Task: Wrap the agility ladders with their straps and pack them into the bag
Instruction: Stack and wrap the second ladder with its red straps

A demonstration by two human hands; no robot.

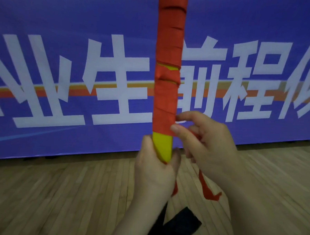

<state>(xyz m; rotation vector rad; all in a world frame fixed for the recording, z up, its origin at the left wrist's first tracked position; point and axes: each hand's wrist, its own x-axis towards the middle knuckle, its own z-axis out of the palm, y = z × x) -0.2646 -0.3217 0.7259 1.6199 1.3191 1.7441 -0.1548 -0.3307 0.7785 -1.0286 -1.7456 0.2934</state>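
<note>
Left hand (155, 169): fingers curled round yellow lower end of upright agility ladder bundle (162, 145). Right hand (203, 143): pinches red strap (166, 100) just above, at the lowest turn; loose tail hangs below. Black fabric piece (177, 224) on wooden floor (57, 193). Blue banner (84, 14) behind.

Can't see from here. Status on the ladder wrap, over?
Left hand grips ladder bundle by its bare yellow end. Right hand pinches red strap, tail hanging loose. Nothing in the way.
</note>
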